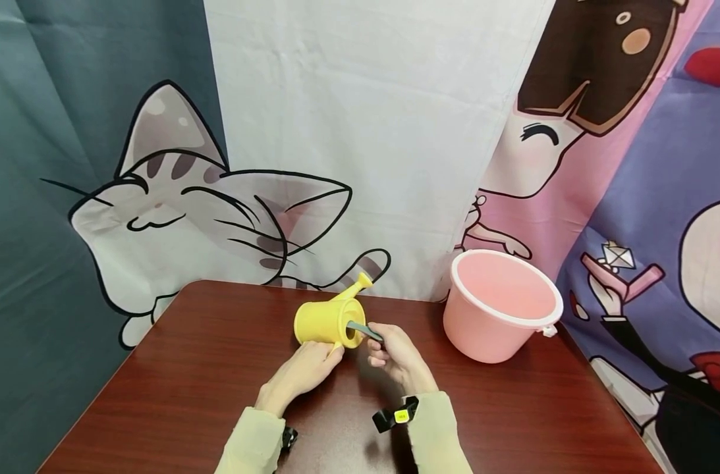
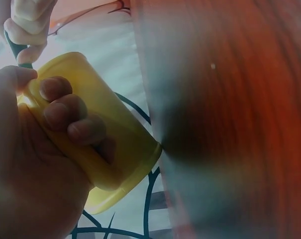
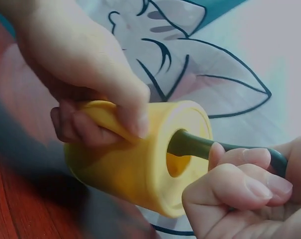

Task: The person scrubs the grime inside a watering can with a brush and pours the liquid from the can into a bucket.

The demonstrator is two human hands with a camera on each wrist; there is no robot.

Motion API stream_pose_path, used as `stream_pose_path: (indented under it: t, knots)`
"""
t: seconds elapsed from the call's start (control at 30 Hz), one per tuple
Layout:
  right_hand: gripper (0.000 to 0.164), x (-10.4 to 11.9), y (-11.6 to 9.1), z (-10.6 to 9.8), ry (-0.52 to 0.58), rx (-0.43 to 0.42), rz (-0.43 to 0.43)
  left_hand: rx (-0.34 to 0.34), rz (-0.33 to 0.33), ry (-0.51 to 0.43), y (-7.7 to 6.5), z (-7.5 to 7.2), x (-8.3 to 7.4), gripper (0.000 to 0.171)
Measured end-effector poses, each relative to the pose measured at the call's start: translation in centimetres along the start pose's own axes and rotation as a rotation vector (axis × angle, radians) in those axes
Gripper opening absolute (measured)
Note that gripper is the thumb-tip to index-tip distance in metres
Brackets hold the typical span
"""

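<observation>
A yellow toy watering can (image 1: 319,324) lies tipped on its side over the table, its open top facing right and its spout (image 1: 355,287) pointing up and away. My left hand (image 1: 303,370) grips its handle, with fingers curled round it in the left wrist view. My right hand (image 1: 400,355) holds a slim dark green handle (image 3: 205,146), whose far end passes through the round opening into the can. What is on that end stays hidden inside. Whether the can touches the table, I cannot tell.
To the right on the brown table (image 1: 205,368) stands a pink bucket (image 1: 484,329) with a pale rim. Behind the table's back edge hangs a printed cloth (image 1: 360,131) with cartoon figures.
</observation>
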State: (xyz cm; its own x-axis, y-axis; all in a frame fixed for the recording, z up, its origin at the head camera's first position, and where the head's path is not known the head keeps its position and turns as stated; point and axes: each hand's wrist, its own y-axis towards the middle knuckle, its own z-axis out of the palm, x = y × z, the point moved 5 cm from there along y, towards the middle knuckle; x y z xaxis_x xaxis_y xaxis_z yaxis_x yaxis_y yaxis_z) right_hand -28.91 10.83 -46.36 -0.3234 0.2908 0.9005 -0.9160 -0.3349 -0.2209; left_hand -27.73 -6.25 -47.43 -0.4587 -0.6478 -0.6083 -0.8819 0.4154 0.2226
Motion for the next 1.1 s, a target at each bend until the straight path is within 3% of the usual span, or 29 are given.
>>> stream_pose_path:
  t: [0.43, 0.73, 1.1]
  knots:
    - [0.029, 0.3, -0.7, -1.2, -0.028, 0.022, 0.012, 0.025, 0.002, -0.041, 0.4, 0.6, -0.2, 0.046]
    - [0.028, 0.0, 0.1, -0.3, -0.040, -0.023, -0.080, 0.026, 0.006, -0.024, 0.8, 0.9, -0.6, 0.046]
    - [0.020, -1.2, 1.7, 1.5, -0.049, -0.038, -0.064, 0.026, -0.001, 0.006, 0.3, 0.6, -0.1, 0.045]
